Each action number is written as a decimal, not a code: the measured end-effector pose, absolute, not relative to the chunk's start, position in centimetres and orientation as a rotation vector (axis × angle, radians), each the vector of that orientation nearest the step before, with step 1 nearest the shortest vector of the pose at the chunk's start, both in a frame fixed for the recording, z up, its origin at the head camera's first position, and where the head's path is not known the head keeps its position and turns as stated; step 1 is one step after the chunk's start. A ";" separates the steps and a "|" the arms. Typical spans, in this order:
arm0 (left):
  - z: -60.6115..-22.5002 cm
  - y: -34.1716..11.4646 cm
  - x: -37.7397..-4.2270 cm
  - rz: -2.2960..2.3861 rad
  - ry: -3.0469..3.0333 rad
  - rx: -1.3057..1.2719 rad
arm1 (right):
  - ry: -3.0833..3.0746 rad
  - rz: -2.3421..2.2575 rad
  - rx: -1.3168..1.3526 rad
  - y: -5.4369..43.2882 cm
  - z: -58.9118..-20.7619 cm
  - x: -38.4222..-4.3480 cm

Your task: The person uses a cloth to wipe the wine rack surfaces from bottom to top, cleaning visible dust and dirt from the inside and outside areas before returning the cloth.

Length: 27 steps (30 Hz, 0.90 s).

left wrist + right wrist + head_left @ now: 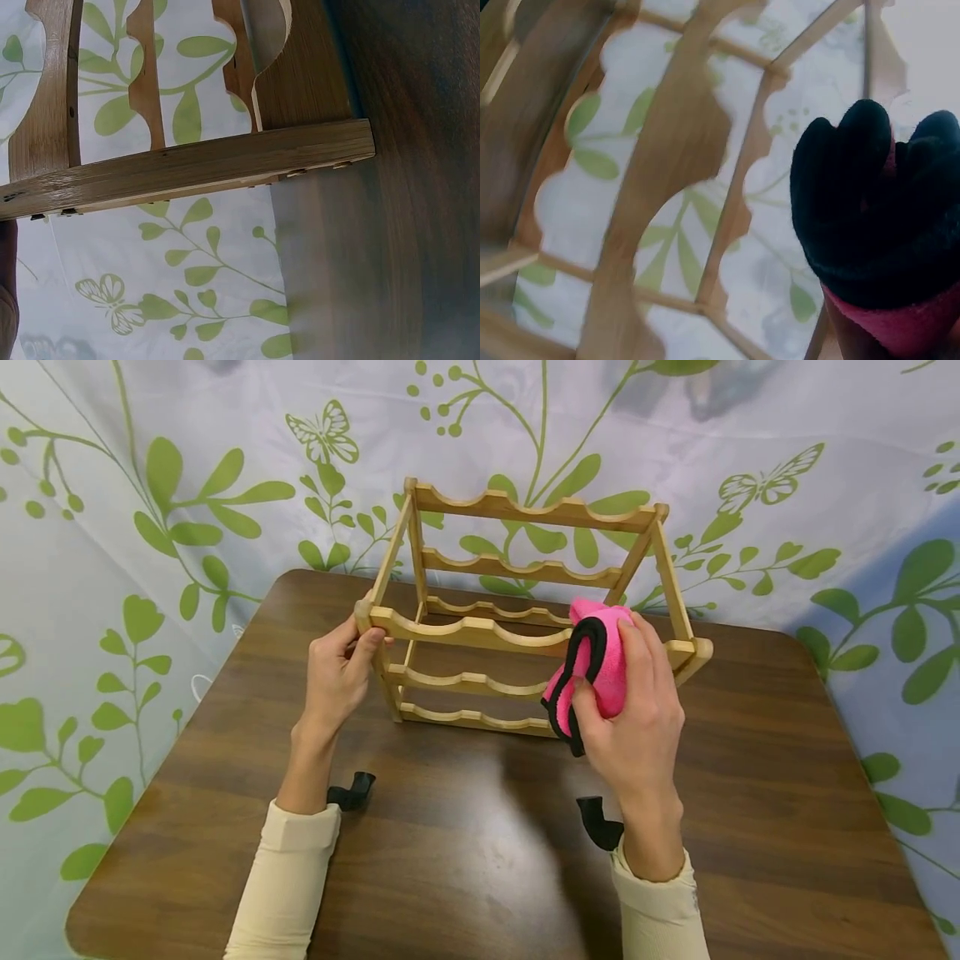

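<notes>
A light wooden rack [472, 633] with scalloped rails on three levels stands on the brown table. At its front left top corner, my left hand [337, 672] grips the post, thumb in front of it. My right hand [637, 718] holds a folded pink cloth [611, 668] with black edging at the right part of the top front rail. The right wrist view shows the bunched cloth [889, 217] close up beside the rails. A rack post [187, 169] crosses the left wrist view, where the hand is mostly out of sight.
The wooden table [465, 843] has rounded corners. Behind it hangs a pale curtain [247, 552] with green leaves and butterflies. Black curved pieces [600, 823] stick out beside both wrists.
</notes>
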State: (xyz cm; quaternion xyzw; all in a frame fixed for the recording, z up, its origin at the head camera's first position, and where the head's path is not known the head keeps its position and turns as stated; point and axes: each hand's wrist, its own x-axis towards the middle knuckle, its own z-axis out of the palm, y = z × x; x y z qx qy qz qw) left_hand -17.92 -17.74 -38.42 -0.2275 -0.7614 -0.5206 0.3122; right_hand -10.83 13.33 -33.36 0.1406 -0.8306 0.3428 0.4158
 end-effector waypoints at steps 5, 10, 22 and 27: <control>-38.4 -17.9 -17.9 -1.386 -2.012 -0.605 | -2.093 0.762 0.324 14.0 -33.9 -10.8; -38.2 -17.9 -17.9 -1.378 -2.011 -0.604 | -2.036 0.697 0.310 14.1 -34.7 -10.9; -38.2 -17.8 -17.7 -1.432 -2.018 -0.577 | -1.907 0.595 0.144 13.2 -35.1 -10.5; -38.4 -18.1 -17.9 -1.465 -2.005 -0.621 | -1.656 0.713 0.202 11.2 -34.8 -10.6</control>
